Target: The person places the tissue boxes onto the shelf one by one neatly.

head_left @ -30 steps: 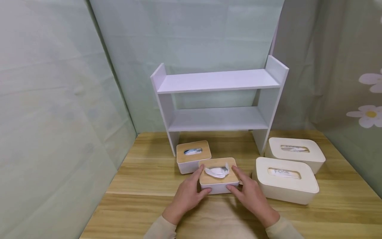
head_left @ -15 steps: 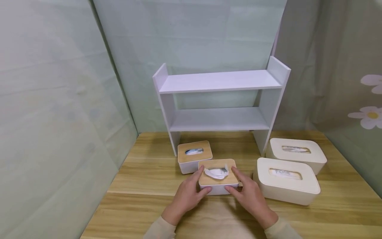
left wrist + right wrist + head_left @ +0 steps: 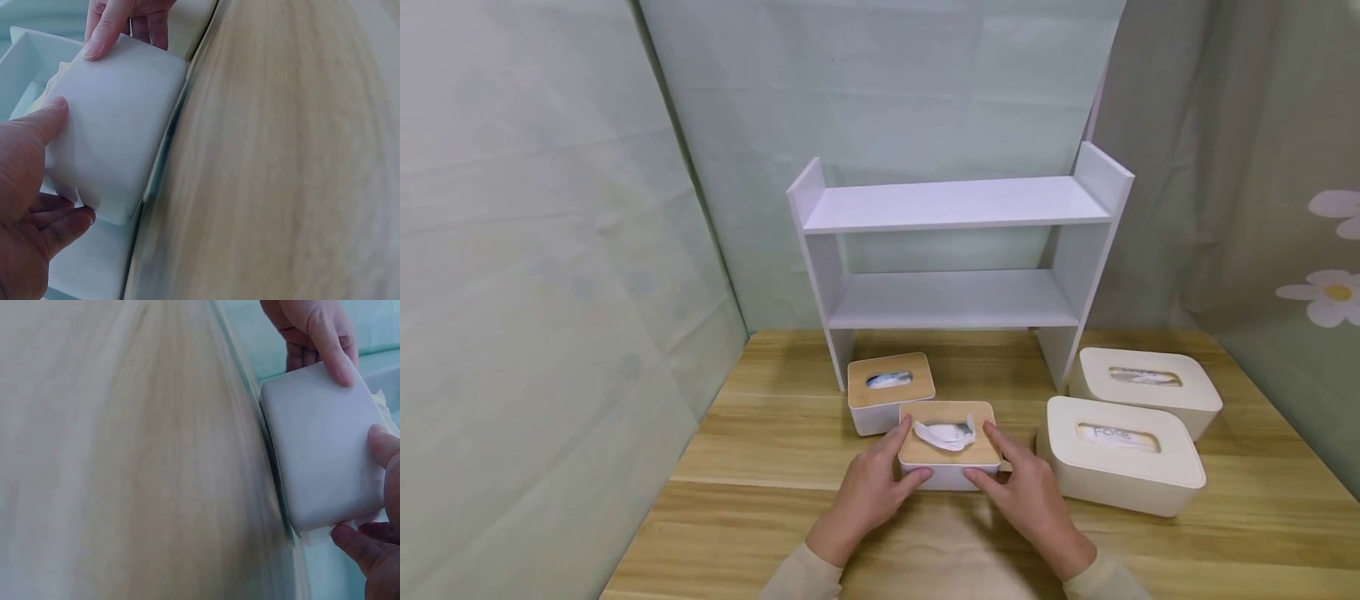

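Between both hands, a small white tissue box (image 3: 949, 477) with a wood-look lid rests on the table, a white tissue poking from its slot. My left hand (image 3: 867, 490) grips its left end, thumb on the front face and fingers along the side. On the opposite end my right hand (image 3: 1032, 498) grips it the same way. In the left wrist view the box's white front face (image 3: 119, 125) shows with a thumb at each end. The right wrist view has that front face (image 3: 325, 444) too. Behind and left stands a second wood-lidded tissue box (image 3: 891, 390).
Two larger cream tissue boxes stand at the right, one nearer (image 3: 1123, 458) and one farther back (image 3: 1150, 385). A white two-tier shelf (image 3: 955, 312) stands at the back of the wooden table (image 3: 745, 475). Pale cloth (image 3: 550, 250) hangs around it.
The hands keep their grip on the small tissue box, which has shifted slightly toward the person. The whole view has drifted a little. The other boxes look unmoved.
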Tool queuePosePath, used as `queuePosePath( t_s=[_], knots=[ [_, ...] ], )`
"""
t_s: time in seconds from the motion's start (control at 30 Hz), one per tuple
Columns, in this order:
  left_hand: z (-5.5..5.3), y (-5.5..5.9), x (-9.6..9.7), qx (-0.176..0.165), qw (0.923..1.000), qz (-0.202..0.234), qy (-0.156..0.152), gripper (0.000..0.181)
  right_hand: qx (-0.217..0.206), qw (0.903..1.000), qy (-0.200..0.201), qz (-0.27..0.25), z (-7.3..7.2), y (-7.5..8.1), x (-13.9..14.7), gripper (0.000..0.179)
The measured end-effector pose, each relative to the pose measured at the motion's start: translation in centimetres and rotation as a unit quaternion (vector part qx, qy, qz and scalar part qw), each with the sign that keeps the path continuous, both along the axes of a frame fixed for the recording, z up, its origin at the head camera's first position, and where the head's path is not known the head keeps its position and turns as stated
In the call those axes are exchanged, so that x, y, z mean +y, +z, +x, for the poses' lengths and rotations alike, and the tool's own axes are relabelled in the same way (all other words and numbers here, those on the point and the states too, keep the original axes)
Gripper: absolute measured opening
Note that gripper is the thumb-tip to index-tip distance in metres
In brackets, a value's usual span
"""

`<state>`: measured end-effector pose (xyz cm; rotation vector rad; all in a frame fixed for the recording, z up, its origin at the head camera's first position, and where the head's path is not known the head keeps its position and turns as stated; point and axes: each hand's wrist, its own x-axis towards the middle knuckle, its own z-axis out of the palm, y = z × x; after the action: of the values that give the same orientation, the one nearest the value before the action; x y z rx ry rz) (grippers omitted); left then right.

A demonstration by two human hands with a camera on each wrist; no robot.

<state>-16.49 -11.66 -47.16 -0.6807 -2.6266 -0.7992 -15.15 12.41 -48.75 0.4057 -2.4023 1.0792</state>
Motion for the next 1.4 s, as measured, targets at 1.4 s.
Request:
queuePosePath(
  t_s=[1.4],
  knots=[
    [-1.6, 7.4, -0.7, 0.101, 0.9944, 0.013, -0.026, 0.080, 0.089, 0.9959, 0.006, 0.017, -1.2, 7.5, -0.5, 0.072]
  ],
)
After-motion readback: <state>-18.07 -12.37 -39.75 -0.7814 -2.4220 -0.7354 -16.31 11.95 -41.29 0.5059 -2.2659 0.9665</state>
